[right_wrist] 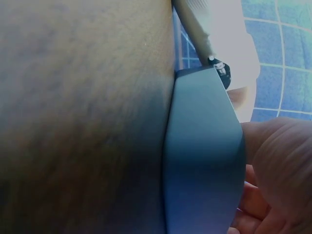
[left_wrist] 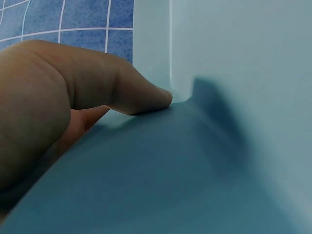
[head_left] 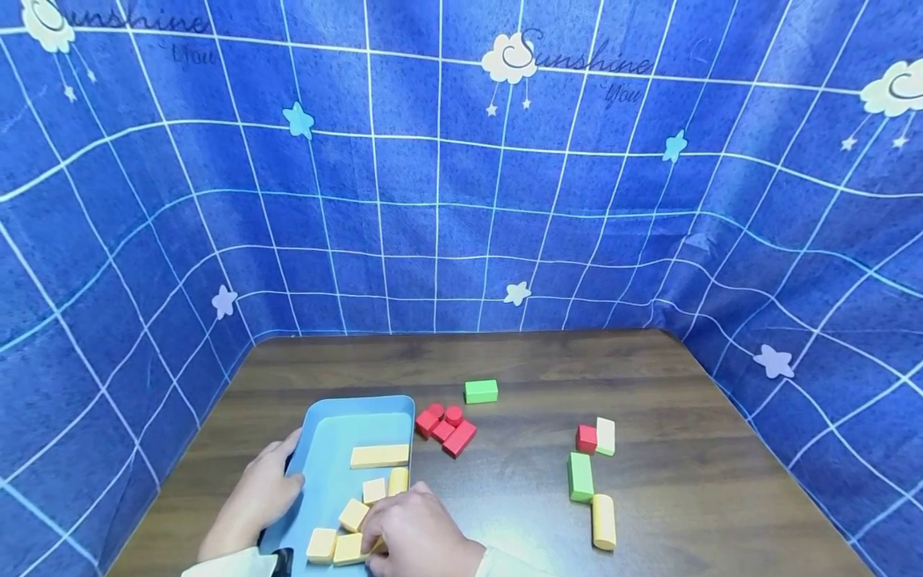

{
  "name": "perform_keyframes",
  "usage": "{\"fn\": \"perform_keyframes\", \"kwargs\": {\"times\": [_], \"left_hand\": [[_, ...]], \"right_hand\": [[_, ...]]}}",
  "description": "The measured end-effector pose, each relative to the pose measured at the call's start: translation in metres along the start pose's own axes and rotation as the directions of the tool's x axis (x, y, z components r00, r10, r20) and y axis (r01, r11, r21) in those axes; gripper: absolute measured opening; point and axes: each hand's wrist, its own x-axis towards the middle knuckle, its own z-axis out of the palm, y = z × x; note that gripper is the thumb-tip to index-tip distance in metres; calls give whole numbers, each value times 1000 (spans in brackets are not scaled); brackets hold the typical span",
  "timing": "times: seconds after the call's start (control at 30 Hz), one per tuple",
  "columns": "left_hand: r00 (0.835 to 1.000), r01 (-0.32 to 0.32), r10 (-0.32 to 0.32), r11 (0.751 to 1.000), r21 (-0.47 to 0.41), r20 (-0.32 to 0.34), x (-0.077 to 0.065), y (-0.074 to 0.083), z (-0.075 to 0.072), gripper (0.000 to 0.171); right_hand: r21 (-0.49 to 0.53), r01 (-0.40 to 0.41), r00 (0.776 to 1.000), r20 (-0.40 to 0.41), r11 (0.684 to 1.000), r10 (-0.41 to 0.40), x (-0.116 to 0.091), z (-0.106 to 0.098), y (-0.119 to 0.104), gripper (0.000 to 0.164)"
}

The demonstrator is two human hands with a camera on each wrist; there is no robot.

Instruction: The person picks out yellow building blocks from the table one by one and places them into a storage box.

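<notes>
A shallow blue tray [head_left: 317, 469] lies at the left front of the wooden table. My left hand [head_left: 263, 489] grips its left wall, the thumb [left_wrist: 141, 92] bent over the rim and the other fingers outside. Reaching over the tray's right wall, my right hand [head_left: 418, 529] has its fingers curled down at a yellow block [head_left: 379, 545], mostly hidden under them. Beside those fingers lie several yellow blocks, among them a square one [head_left: 321, 545] and a cylinder [head_left: 398, 482]. A long yellow block [head_left: 379, 456] lies farther back in the tray.
Several red blocks [head_left: 459, 438] cluster just right of the tray, with a green block [head_left: 481, 391] behind them. Farther right stand a red cube [head_left: 586, 438], a pale block [head_left: 605, 437], a green block [head_left: 580, 478] and a yellow half-round block [head_left: 603, 522]. Blue patterned cloth [head_left: 461, 176] surrounds the table.
</notes>
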Motion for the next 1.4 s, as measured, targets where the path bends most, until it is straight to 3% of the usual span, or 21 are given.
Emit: {"fn": "perform_keyframes", "kwargs": {"times": [0.4, 0.7, 1.07, 1.4], "left_hand": [[1000, 5, -5, 1000, 1, -17, 0, -3, 4, 69], [999, 38, -38, 999, -8, 11, 0, -3, 4, 70], [1000, 25, -25, 1000, -8, 2, -1, -2, 2, 69], [1000, 29, -29, 1000, -2, 6, 1, -2, 3, 69]], "right_hand": [[-32, 37, 998, -46, 999, -39, -1, 1, -1, 14], [-29, 47, 998, -49, 998, -49, -2, 3, 0, 13], [-95, 70, 993, -87, 993, -78, -2, 5, 0, 13], [-138, 82, 994, -61, 987, -91, -4, 5, 1, 12]]}}
